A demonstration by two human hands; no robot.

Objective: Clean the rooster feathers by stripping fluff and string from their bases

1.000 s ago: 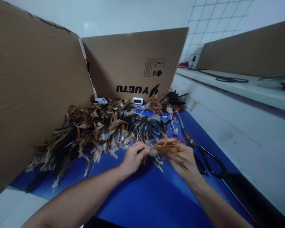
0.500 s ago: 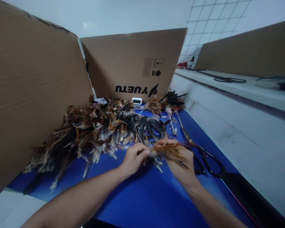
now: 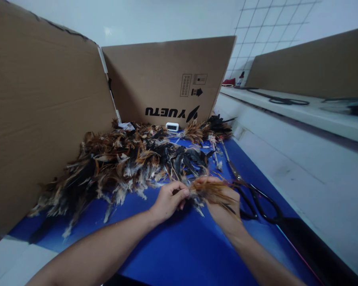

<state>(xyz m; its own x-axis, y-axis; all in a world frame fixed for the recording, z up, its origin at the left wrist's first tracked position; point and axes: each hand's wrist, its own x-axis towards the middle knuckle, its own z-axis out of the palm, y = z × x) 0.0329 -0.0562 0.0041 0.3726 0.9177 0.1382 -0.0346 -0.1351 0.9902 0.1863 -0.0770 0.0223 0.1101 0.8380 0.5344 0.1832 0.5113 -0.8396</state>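
A bundle of brown feathers (image 3: 210,191) lies across my right hand (image 3: 226,206), its tips fanned to the right and its pale fluffy ends to the left. My right fingers are curled beneath and behind it, partly hidden. At the pale ends, my left hand (image 3: 171,200) pinches thumb against forefinger. Beyond both hands spreads a large pile of loose brown, black and whitish feathers (image 3: 122,163). Close to the right hand lies a pair of scissors (image 3: 252,198) with black handles, blades pointing away.
Cardboard panels (image 3: 167,75) wall in the left and back of the blue tabletop (image 3: 179,254). A small white digital device (image 3: 172,126) stands at the back. Feather bunches tied on sticks (image 3: 215,153) lie back right. On the right-hand ledge (image 3: 301,113) rests another pair of scissors (image 3: 288,101).
My right hand has shifted slightly left with the brown feathers. The left hand keeps its pinch in nearly the same place.
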